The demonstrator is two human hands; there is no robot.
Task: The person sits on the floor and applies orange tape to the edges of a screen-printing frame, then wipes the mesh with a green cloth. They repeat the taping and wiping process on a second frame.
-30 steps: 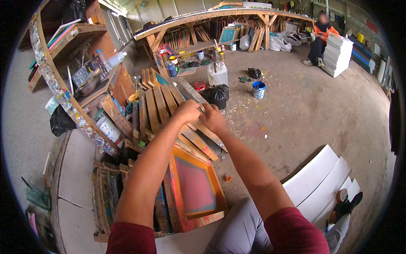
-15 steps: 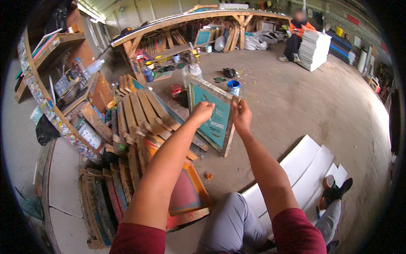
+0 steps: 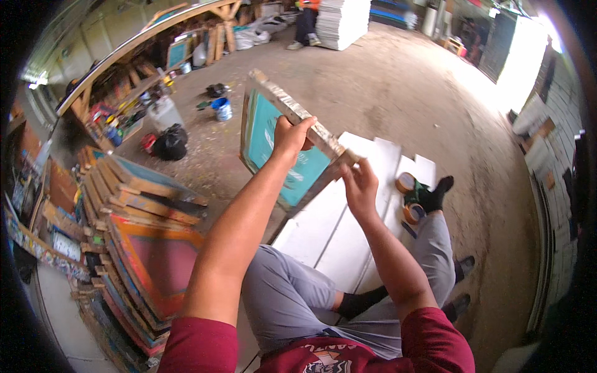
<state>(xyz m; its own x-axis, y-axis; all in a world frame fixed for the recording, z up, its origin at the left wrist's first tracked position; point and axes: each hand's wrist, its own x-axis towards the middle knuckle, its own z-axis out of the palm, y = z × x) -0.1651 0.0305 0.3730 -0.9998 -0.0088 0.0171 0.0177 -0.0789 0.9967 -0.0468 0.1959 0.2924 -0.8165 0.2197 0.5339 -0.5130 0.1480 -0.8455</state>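
Observation:
I hold up a wooden screen printing frame (image 3: pixel 264 127) with teal mesh and pale lettering, tilted in front of me. My left hand (image 3: pixel 291 138) is closed around its top bar, thumb on the upper side. At the near corner of the same frame, my right hand (image 3: pixel 360 185) pinches the wood. Long white boards (image 3: pixel 320 227) lie on the floor below the frame, which hides part of them. Two rolls of brown tape (image 3: pixel 405 182) rest at the boards' right side, close to my foot.
Stacked screen frames (image 3: pixel 146 202) lean at the left. Behind them stand a black bag (image 3: pixel 171 143), a translucent jug (image 3: pixel 165 113) and a blue bucket (image 3: pixel 221 109). A wooden workbench (image 3: pixel 134 37) runs along the back left. A person (image 3: pixel 305 25) sits beside a tall white stack (image 3: pixel 342 25).
My view has swung right and downward. The screen frame has moved over the white boards and tilted, and my left hand has shifted onto its top bar. Both hands keep hold.

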